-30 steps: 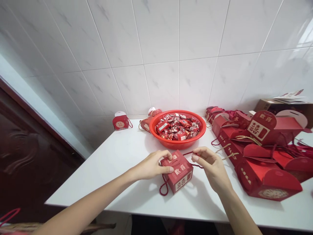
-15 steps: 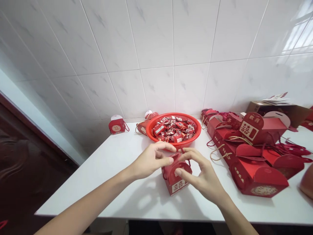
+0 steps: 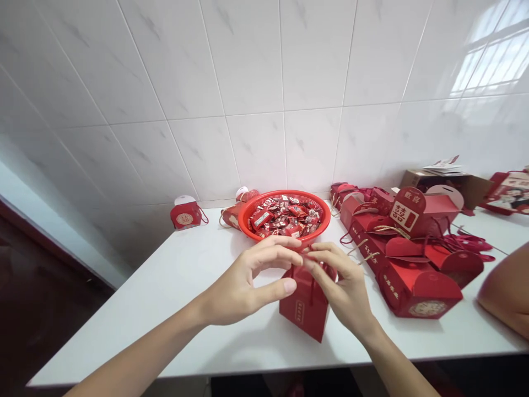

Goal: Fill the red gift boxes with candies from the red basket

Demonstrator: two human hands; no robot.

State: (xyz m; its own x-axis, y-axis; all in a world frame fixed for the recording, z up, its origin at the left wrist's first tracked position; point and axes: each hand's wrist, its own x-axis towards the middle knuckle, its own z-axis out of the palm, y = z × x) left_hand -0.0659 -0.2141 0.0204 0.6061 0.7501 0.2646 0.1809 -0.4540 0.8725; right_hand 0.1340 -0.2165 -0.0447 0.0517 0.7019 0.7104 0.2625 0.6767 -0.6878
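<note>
A small red paper gift box (image 3: 305,311) with a gold-lettered side facing me stands at the front middle of the white table, slightly tilted. My right hand (image 3: 345,284) pinches at its top, where a red cord shows between the fingers. Beside the top left of the box my left hand (image 3: 256,278) is open, thumb and curved fingers apart. Its fingertips overlap the box's top edge, and whether they touch it I cannot tell. Just behind both hands sits a red plastic basket (image 3: 243,220) full of red-wrapped candies (image 3: 287,215).
Several red gift boxes (image 3: 421,281) with cords are grouped on the table (image 3: 157,331) at right. A cardboard box (image 3: 421,180) stands behind them. Another small gift box (image 3: 185,215) is at back left. Another person's arm (image 3: 506,292) rests at the right edge.
The gift box has turned, so a gold-lettered side now faces me instead of the double-happiness front. My right fingers have closed at its top. The view has shifted slightly right.
</note>
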